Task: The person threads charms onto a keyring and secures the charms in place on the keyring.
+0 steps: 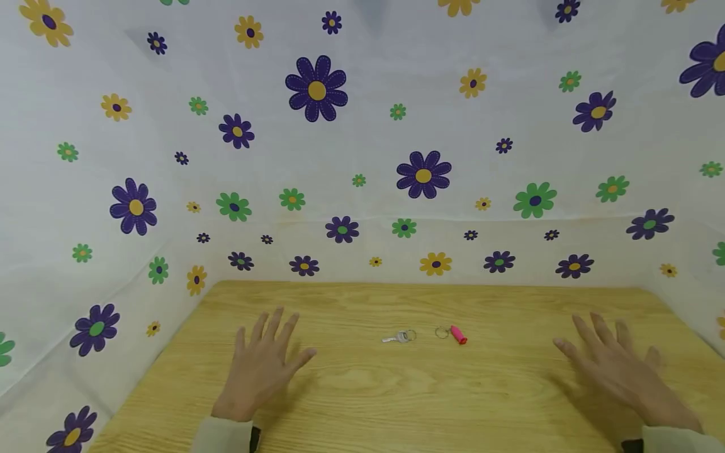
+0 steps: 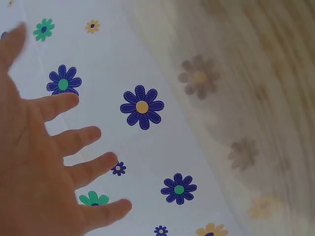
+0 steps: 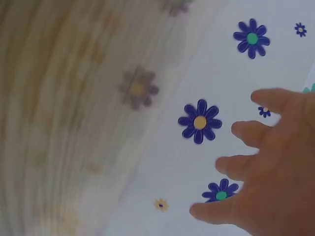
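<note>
A silver key [image 1: 399,337] with a small ring through its head lies flat near the middle of the wooden table. Just right of it is a pink bullet-shaped keychain [image 1: 459,335], its own metal ring [image 1: 442,332] toward the key. My left hand [image 1: 260,365] is over the table's left part, fingers spread, holding nothing; the left wrist view shows the same spread hand [image 2: 44,162]. On the right side my other hand [image 1: 617,371] also has its fingers apart and holds nothing, and the right wrist view shows its fingers extended [image 3: 236,167]. Both hands are apart from the key and keychain.
The light wooden table [image 1: 362,402] fills the lower part of the head view. White cloth [image 1: 362,138] printed with purple, yellow and green flowers stands around its back, left and right sides.
</note>
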Motion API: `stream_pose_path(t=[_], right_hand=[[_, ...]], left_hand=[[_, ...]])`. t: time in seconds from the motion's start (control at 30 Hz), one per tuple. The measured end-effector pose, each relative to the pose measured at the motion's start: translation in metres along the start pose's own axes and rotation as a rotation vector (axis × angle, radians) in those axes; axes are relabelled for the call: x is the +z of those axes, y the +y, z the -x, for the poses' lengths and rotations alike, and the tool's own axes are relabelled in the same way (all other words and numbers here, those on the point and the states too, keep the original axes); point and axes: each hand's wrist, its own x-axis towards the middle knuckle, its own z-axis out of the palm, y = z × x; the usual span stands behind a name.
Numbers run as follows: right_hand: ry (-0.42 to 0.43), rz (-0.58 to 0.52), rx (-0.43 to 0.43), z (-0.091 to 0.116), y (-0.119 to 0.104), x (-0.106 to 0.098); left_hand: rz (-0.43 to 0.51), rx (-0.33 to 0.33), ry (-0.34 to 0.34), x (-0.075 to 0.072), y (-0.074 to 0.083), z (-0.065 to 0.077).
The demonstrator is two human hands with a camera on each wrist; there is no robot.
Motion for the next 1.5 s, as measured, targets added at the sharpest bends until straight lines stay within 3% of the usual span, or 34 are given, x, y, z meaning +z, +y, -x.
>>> stream_pose_path(t=[0.1,0.17,0.27,0.43,0.53,0.77,1.0,1.3,1.5], right_hand=[[0.051,-0.054,-0.034,-0.007,-0.005,-0.004],[0.073,-0.111,-0.041,-0.013,-0.009,-0.007],[0.037,-0.22,-0.005,-0.019,-0.014,-0.012],[-0.092,-0.446,0.061,-0.029,-0.016,-0.017],[-0.158,-0.544,0.083,-0.034,-0.015,-0.021],[-0.257,-0.663,0.09,-0.036,-0.013,-0.022],[-0.298,-0.799,0.097,-0.036,-0.012,-0.016],[-0.339,-0.85,0.088,-0.047,-0.021,-0.006],[-0.347,-0.888,0.094,-0.053,-0.028,-0.004]], left_hand=[[0.028,0.036,0.076,-0.002,-0.001,-0.002],[0.075,0.038,0.087,-0.003,-0.001,-0.004],[0.18,0.005,0.03,-0.005,-0.002,-0.009],[0.359,-0.038,-0.099,-0.006,-0.004,-0.02],[0.44,-0.038,-0.135,-0.005,-0.004,-0.027],[0.594,-0.067,-0.188,0.0,0.0,-0.039],[0.669,-0.048,-0.222,0.008,0.003,-0.047],[0.768,-0.03,-0.278,0.014,0.001,-0.056],[0.826,0.023,-0.318,0.019,0.004,-0.064]])
